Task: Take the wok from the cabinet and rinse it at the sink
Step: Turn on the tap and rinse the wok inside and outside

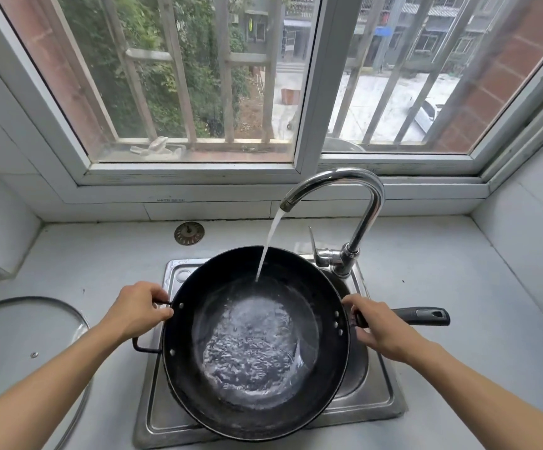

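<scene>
A black wok (296,280) is held over the steel sink (377,397) in the middle of the white counter. My left hand (137,311) grips the small loop handle on its left side. On the right, my right hand (377,329) grips the base of the long black handle (426,316). A stream of water runs from the chrome faucet (366,203) into the far side of the wok. Rippling water pools in the bottom of the wok.
A glass lid (20,339) lies on the counter at the left. A round metal sink strainer (189,233) sits on the counter behind the sink. A barred window fills the wall behind the faucet. White tiled walls close in both sides.
</scene>
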